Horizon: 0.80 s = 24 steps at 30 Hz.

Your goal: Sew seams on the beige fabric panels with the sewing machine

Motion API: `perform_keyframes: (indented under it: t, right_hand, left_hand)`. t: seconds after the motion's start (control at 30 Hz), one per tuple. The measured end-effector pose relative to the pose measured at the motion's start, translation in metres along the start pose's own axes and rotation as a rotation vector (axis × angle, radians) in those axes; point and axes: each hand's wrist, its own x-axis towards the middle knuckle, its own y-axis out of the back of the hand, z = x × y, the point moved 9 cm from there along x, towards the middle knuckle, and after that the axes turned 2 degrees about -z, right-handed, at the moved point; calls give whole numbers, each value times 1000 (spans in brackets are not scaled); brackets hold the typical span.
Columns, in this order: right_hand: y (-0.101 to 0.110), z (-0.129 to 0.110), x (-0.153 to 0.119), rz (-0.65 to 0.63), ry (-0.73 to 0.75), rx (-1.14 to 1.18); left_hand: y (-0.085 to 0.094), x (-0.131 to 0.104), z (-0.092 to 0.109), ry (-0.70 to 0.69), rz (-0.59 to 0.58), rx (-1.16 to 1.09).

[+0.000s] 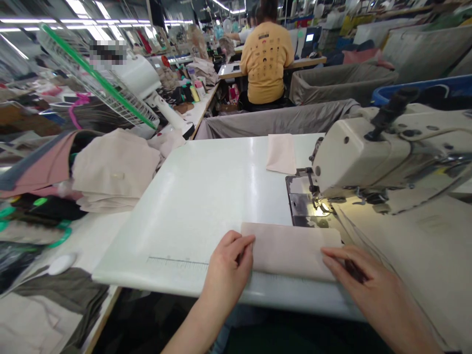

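A flat, pale pink fabric strip [289, 250] lies along the front of the white table, just before the sewing machine [354, 157]. My left hand [233, 260] pinches its left end between thumb and fingers. At the strip's right end, my right hand [359, 273] has thumb and forefinger closed on the edge. Behind the strip, the lit needle area [320, 206] and metal plate [304, 204] show nothing under them that I can make out. A smaller pale pink piece [281, 153] rests at the back of the table, left of the machine head.
The white table [191, 196] bears a printed ruler line [177, 261] near its front edge. Stacked pale fabric [114, 167], thread cones [37, 221] and a tilted white fan [136, 76] stand on the left. A person in a yellow shirt [267, 61] sits beyond a grey cloth bin [276, 119].
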Motion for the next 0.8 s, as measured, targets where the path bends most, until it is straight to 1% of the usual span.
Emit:
perform_keyframes:
  t: [0.33,0.67,0.8]
  right_hand:
    - [-2,8,-1,-11,-44,-15]
    - [-3,9,0,-20,-49,-3]
    - [0,6,0,12,-59,15]
  left_hand:
    - [2,2,0,22,12,-18]
    - [1,6,-1,33,-11,2]
    - [3,9,1,23,-10,6]
